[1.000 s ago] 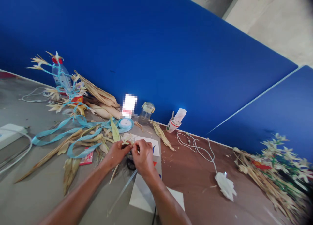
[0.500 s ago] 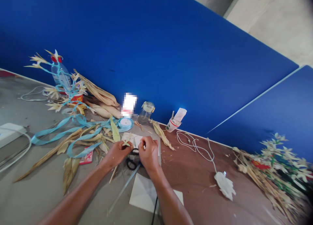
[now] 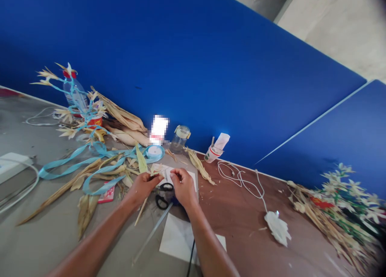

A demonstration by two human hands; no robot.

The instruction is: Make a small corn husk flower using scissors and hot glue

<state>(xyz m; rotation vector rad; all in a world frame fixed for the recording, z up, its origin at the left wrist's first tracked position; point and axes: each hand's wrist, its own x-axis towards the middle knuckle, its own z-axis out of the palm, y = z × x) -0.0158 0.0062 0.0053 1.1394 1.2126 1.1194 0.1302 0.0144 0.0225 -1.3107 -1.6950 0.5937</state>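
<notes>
My left hand (image 3: 142, 187) is closed in a pinch on a small pale dried-leaf flower (image 3: 157, 171) held just above the table. My right hand (image 3: 184, 187) is closed too, its fingertips pinched on something thin next to the flower; I cannot make out what. Black-handled scissors (image 3: 163, 195) lie on the table directly under and between the two hands. A thin pale stick (image 3: 150, 236) runs from below the scissors toward me. White paper sheets (image 3: 176, 237) lie under my right wrist.
Blue ribbon (image 3: 90, 164) and a ribbon spool (image 3: 155, 151) trail over dried leaves (image 3: 87, 206) at left. A bottle (image 3: 75, 94), a glass jar (image 3: 180, 138) and a paper cup (image 3: 213, 152) stand along the blue partition. A white cable (image 3: 244, 182) and a flower bundle (image 3: 340, 204) lie right.
My right hand has slid a little away from me and to the right, uncovering the scissors beneath. The left hand has kept its pinch on the flower, almost in place.
</notes>
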